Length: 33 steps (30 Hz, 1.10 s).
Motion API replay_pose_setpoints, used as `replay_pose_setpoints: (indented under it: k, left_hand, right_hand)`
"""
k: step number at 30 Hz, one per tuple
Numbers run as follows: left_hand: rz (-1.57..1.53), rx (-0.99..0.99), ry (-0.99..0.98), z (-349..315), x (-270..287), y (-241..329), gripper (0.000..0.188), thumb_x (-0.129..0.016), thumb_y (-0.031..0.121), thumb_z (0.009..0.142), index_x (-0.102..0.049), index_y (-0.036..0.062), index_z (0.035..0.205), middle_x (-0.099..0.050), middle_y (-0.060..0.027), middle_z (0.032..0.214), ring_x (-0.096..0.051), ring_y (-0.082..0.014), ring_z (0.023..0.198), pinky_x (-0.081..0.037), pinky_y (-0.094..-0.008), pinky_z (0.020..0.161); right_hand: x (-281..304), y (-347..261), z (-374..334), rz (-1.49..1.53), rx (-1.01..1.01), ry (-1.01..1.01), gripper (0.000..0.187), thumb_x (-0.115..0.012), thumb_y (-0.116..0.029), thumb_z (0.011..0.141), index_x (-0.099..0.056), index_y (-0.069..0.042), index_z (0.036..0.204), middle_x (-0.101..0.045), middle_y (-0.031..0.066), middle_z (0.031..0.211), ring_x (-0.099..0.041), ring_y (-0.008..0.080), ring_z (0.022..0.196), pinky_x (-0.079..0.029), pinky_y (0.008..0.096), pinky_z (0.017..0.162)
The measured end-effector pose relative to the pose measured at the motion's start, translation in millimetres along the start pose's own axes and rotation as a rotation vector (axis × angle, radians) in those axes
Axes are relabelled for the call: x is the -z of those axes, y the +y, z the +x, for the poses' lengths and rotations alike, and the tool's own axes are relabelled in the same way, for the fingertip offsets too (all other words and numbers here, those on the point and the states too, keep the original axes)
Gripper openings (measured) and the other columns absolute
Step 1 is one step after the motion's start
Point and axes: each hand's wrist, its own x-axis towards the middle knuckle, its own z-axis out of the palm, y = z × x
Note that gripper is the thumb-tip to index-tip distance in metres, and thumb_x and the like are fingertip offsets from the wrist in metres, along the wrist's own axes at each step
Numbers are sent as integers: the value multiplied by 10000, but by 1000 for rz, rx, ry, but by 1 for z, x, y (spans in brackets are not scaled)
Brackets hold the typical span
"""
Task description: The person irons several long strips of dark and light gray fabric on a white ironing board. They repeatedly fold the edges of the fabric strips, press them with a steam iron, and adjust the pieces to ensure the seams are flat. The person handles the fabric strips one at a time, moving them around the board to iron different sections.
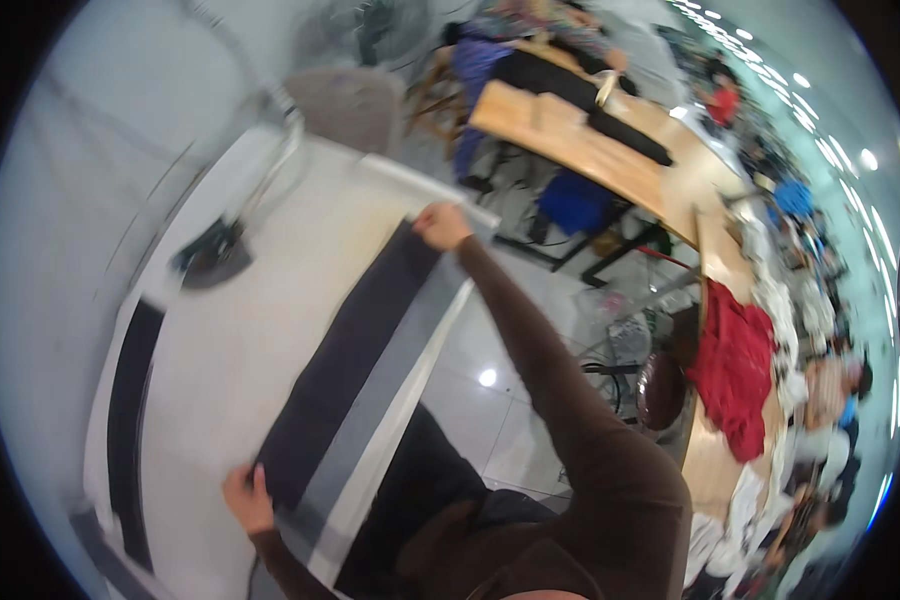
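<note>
A long dark navy strip of cloth (340,360) lies stretched over the white-covered ironing table (230,370). My left hand (250,498) pinches its near end at the corner. At the far end, my right hand (442,226) is closed on the other corner. A grey cloth band (370,400) runs along the table edge beside the strip, partly under it. An iron (215,255) with a cord rests on the table's far left, apart from both hands. Another black strip (130,430) lies along the left edge.
A grey chair back (345,110) and a fan (370,30) stand behind the table. Wooden tables to the right carry black cloth rolls (630,135) and a red garment (735,370). Several people work along the right side. A wall borders the left.
</note>
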Motion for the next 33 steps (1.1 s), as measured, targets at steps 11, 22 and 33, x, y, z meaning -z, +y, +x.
replay_pose_setpoints:
  k: [11, 22, 33]
  left_hand:
    - [25, 44, -51, 1, 23, -14, 279, -785, 255, 989, -636, 28, 925, -602, -117, 1010, -578, -331, 1053, -482, -438, 921]
    - [-404, 320, -200, -3, 25, -34, 196, -732, 160, 1053, -631, 6, 985, -628, -20, 918, -553, -96, 792, -474, -275, 728]
    - [-719, 456, 67, -24, 55, 10, 148, -724, 49, 1035, -621, 26, 1139, -643, -11, 985, -570, -89, 853, -463, -243, 759]
  right_hand:
    - [-22, -16, -3, -169, -164, -91, 333, -883, -293, 848, -840, -39, 1058, -808, 209, 1103, -774, 381, 1070, -606, 449, 963]
    - [-24, -12, 14, -235, -174, -194, 347, -909, -352, 820, -870, -81, 1034, -819, 179, 1085, -778, 366, 1073, -603, 447, 976]
    - [16, -65, -4, 282, -98, -225, 304, -982, -188, 725, -807, -33, 921, -764, 66, 857, -703, 192, 794, -565, 347, 752]
